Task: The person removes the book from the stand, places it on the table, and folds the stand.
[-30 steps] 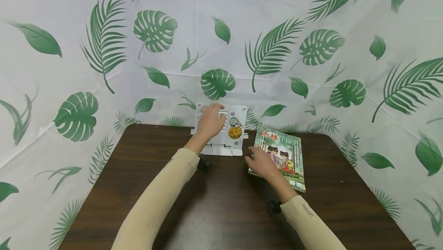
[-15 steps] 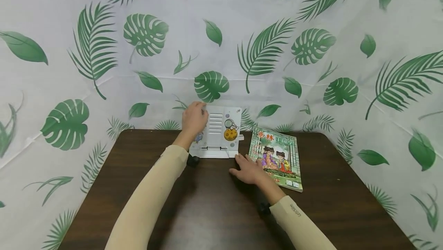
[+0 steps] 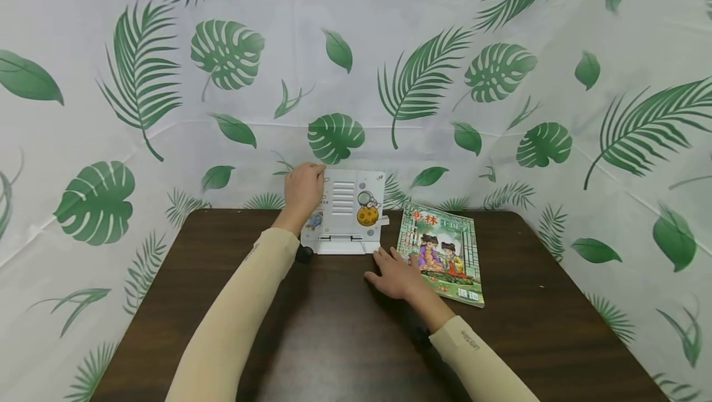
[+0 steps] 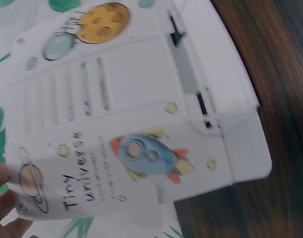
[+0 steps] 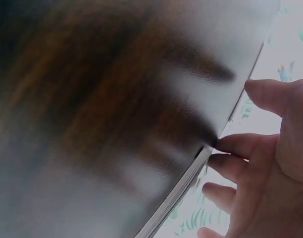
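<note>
A white book stand (image 3: 345, 204) with a cartoon astronaut and a rocket stands upright at the back of the table. My left hand (image 3: 304, 190) grips its upper left corner; in the left wrist view the fingers (image 4: 5, 203) are at that corner, by the ringed planet print. A green illustrated magazine (image 3: 445, 260) lies flat to the right of the stand. My right hand (image 3: 397, 275) is low between the two, fingers extended and spread, fingertips near the stand's lower right corner and overlapping the magazine's left edge. In the right wrist view those fingers (image 5: 240, 144) are beside the magazine's page edges (image 5: 176, 198).
The dark wooden table (image 3: 345, 328) ends against a white cloth backdrop (image 3: 278, 49) printed with green leaves, close behind the stand. A small clip arm (image 3: 384, 221) sticks out from the stand's right side.
My left hand has moved left from in front of the stand to its upper left corner. The right hand has lowered and shifted left towards the stand's base, its fingers spreading.
</note>
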{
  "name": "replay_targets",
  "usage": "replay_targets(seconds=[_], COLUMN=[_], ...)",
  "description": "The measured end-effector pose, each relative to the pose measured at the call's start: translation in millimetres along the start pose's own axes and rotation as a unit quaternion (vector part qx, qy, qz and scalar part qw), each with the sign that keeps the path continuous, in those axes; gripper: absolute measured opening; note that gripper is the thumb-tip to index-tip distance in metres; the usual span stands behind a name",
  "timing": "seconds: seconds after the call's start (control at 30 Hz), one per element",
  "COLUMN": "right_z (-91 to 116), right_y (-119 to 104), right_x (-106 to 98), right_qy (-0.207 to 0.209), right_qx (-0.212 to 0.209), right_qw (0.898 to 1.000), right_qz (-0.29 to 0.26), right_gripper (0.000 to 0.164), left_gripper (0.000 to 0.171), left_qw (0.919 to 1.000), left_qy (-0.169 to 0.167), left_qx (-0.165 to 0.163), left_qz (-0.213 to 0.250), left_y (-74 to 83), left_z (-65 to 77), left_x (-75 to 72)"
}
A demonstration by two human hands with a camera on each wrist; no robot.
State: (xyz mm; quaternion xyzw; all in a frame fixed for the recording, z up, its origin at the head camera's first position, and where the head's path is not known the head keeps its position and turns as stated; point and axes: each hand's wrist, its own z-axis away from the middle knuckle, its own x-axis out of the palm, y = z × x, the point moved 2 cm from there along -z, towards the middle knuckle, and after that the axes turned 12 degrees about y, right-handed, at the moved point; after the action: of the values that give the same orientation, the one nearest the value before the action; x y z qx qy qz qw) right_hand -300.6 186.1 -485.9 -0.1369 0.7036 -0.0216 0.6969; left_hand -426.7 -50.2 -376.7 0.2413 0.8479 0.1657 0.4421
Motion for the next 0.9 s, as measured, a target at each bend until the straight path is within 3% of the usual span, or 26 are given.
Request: replay_targets(seconds=[0.17, 0.4, 0.67, 0.9], right_z=[1, 0, -1, 0], right_y=[-3, -5, -8, -8], right_x=[0, 0, -4, -6], right_qy=[0.006, 0.003, 0.007, 0.013], right_qx=[0.004, -0.005, 0.005, 0.006], right_qw=[1.0, 1.0, 1.0, 1.0], right_qz=[0.009, 0.028, 0.021, 0.024], right_gripper=[0.067, 0.066, 0.066, 0.067], left_gripper=[0.034, 0.038, 0.037, 0.037], left_qw=[0.9998, 0.9983, 0.9996, 0.9997], left_qy=[-0.003, -0.032, -0.025, -0.014], left_qx=[-0.002, -0.026, -0.006, 0.001], left_qz=[0.017, 0.041, 0.013, 0.018], left_y=[-5.4, -14.4, -17.8, -17.5], left_z=[-0.5, 2.8, -1.7, 0.2], left_x=[5.2, 4.8, 5.9, 5.4])
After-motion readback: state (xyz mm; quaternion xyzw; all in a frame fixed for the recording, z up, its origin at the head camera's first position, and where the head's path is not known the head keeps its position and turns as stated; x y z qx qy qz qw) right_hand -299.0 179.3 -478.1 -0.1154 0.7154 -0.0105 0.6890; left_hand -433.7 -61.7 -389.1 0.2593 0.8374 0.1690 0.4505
